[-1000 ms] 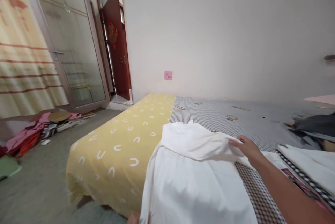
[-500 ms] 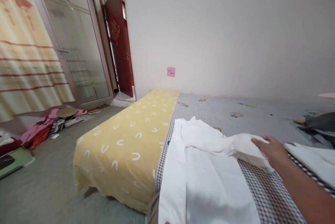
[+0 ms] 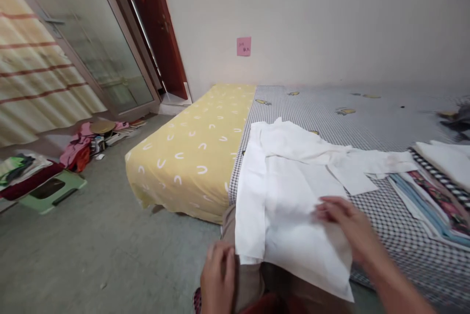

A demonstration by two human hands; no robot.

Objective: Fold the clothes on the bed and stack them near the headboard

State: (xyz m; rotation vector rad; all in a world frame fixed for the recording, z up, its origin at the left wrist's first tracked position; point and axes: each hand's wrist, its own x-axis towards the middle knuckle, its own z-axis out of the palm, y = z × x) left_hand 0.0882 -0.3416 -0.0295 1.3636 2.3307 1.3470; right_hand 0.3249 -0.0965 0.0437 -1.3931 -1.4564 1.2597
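Observation:
A white long-sleeved shirt [image 3: 290, 191] lies spread out, its upper part on the checked bed sheet and its lower part draped over my knees. One sleeve [image 3: 382, 159] stretches right across the bed towards the folded clothes. My left hand [image 3: 218, 277] is beside the shirt's lower left corner, thumb and fingers a little apart; it does not visibly grip the cloth. Over the lower right part of the shirt is my right hand [image 3: 345, 221], its fingers stretched leftward and slightly blurred, with nothing visible in them. Whether its fingertips touch the fabric is unclear.
Folded clothes [image 3: 433, 206] lie on the bed at right, with white cloth [image 3: 446, 159] behind them. A yellow cover [image 3: 187, 157] hangs over the bed's left end. A green stool [image 3: 55, 194] bearing clothes stands on the floor at left, near piled belongings [image 3: 79, 145].
My right hand has let go of the sleeve and moved left and nearer, over the shirt body. The sleeve now lies extended. My view has tilted down, bringing my left hand into sight.

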